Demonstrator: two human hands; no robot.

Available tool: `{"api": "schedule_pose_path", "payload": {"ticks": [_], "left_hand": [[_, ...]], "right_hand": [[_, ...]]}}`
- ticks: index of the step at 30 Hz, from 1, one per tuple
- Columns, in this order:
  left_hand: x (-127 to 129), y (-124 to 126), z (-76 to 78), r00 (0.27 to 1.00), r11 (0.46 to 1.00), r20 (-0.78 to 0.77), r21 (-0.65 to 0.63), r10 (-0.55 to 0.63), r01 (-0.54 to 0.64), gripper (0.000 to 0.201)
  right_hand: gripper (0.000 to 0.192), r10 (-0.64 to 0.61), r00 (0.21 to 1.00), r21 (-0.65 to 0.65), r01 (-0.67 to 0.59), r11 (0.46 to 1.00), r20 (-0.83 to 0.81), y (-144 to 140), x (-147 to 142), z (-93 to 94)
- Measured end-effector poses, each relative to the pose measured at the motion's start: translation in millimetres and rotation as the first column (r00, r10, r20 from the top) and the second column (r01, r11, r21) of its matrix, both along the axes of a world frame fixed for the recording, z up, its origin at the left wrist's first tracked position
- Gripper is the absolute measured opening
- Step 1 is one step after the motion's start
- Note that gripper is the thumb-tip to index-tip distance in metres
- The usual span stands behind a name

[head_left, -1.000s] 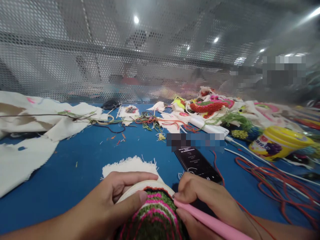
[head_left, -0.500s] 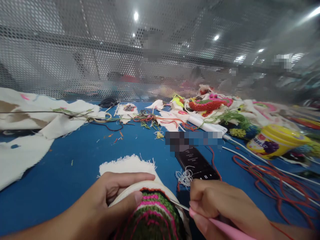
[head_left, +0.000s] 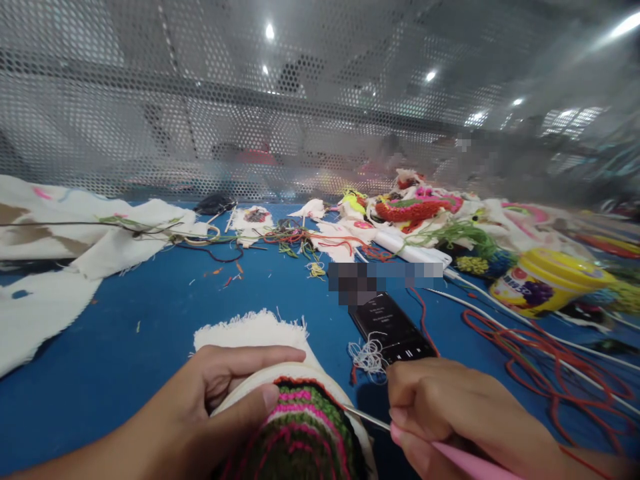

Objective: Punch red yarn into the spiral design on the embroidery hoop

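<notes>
My left hand [head_left: 240, 393] is closed on the rim of an embroidery hoop [head_left: 295, 371], thumb on the cloth side and fingers along the far edge. Cream cloth [head_left: 255, 331] with a frayed edge sticks out beyond the hoop. Inside it, rows of green, pink, white and black yarn stitching [head_left: 313, 427] end in an orange line at the top. My right hand [head_left: 450, 407] grips a punch needle [head_left: 465, 460] by its pink handle. The needle's metal shaft points left, its tip at the right edge of the stitching. Red yarn trails behind that hand.
A phone [head_left: 390, 323] lies beyond my right hand, with a white thread tangle [head_left: 369, 352] beside it. Red yarn [head_left: 525, 360], white cables and a yellow tub [head_left: 547, 283] are at right. Cloth pieces [head_left: 50, 313] cover the left. A perforated metal screen [head_left: 200, 120] stands behind.
My right hand has shifted slightly right and more of the needle's shaft shows. My left hand keeps its hold on the hoop. The whole view has moved slightly.
</notes>
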State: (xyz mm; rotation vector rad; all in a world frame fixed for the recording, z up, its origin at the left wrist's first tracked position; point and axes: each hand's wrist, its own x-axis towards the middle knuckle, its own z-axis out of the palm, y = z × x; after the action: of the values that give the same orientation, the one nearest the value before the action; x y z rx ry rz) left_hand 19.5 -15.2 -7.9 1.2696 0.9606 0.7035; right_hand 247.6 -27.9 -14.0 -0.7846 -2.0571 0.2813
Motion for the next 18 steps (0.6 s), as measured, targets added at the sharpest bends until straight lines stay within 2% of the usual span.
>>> {"api": "schedule_pose_path", "payload": {"ticks": [3,7,11,16,18], "left_hand": [[1,-2,3.6,0.999,0.999,0.009,0.000,-0.047,0.047,0.025],[-1,-2,2.1,0.999,0.999,-0.031,0.025,-0.041,0.041,0.025],[-2,-1,-1.5,0.999,0.999,-0.016,0.033,-0.030,0.030,0.028],[-1,-3,-1.0,0.999,0.994,-0.031,0.105,-0.041,0.044,0.027],[-1,-4,0.0,0.998,0.992,-0.036,0.114,-0.050,0.054,0.026]], "right_hand": [[0.026,-0.026,0.998,-0.091,0.031,0.995,0.055,1,0,1.2],[0.023,0.103,0.994,-0.167,-0.093,0.982,0.047,3,-3,6.9],[0.022,0.186,0.982,-0.141,-0.180,0.974,0.027,7,-6,9.8],[0.014,0.279,0.946,-0.160,-0.253,0.954,0.165,13,-10,5.2],[0.015,0.259,0.949,-0.136,-0.237,0.962,0.178,14,-12,1.9]]}}
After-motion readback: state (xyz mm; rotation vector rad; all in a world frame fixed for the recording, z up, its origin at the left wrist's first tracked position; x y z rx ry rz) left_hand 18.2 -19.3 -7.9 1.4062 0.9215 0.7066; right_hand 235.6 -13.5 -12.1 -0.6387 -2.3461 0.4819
